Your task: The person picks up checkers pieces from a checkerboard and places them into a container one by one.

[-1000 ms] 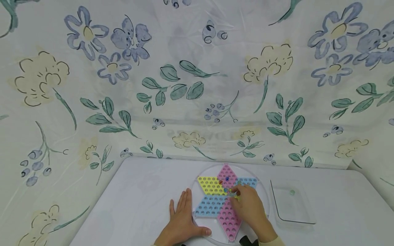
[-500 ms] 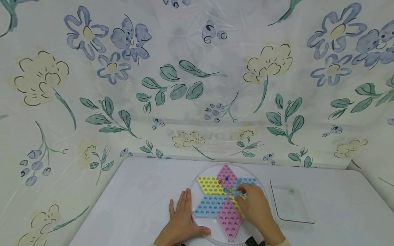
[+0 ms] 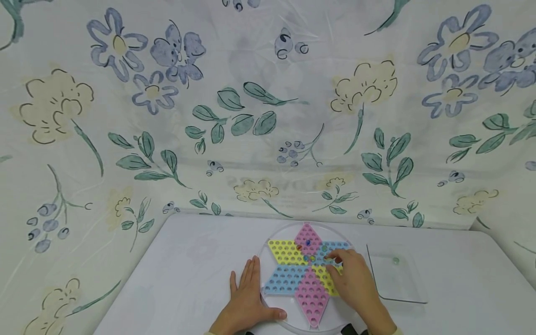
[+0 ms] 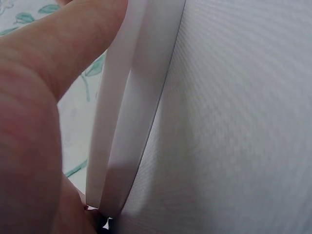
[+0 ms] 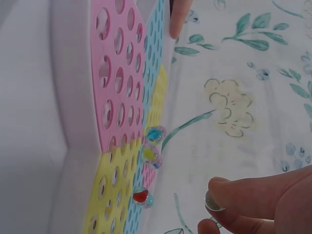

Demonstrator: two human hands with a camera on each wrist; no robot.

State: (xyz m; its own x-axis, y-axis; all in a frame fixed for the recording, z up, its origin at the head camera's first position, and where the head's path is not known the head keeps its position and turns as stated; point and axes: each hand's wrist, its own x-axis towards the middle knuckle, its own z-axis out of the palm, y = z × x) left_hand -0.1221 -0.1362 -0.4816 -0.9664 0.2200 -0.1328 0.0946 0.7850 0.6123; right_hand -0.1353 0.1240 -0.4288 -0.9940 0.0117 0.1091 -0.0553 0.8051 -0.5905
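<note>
A Chinese checkers board (image 3: pixel 312 298) with a pink, yellow and blue holed star lies on the table. Against its left side rests my left hand (image 3: pixel 249 298), fingers straight, thumb at the rim; the left wrist view shows the white rim (image 4: pixel 131 97) beside that hand. My right hand (image 3: pixel 353 281) hovers over the board's right part. Between its thumb and finger it pinches a clear greenish glass marble (image 5: pixel 213 201). Several marbles sit near the star's middle and upper point, including a dark blue marble (image 3: pixel 308 243), a red marble (image 3: pixel 299 247) and a yellow marble (image 3: pixel 312 258).
To the right of the board stands a clear plastic box (image 3: pixel 402 300) holding a greenish marble (image 3: pixel 395 261). The white table (image 3: pixel 180 260) meets a floral cloth backdrop (image 3: pixel 259 153) at the back.
My right hand has moved rightward from the star's middle, uncovering the yellow marble and more of the yellow and blue sections. My left hand has stayed put.
</note>
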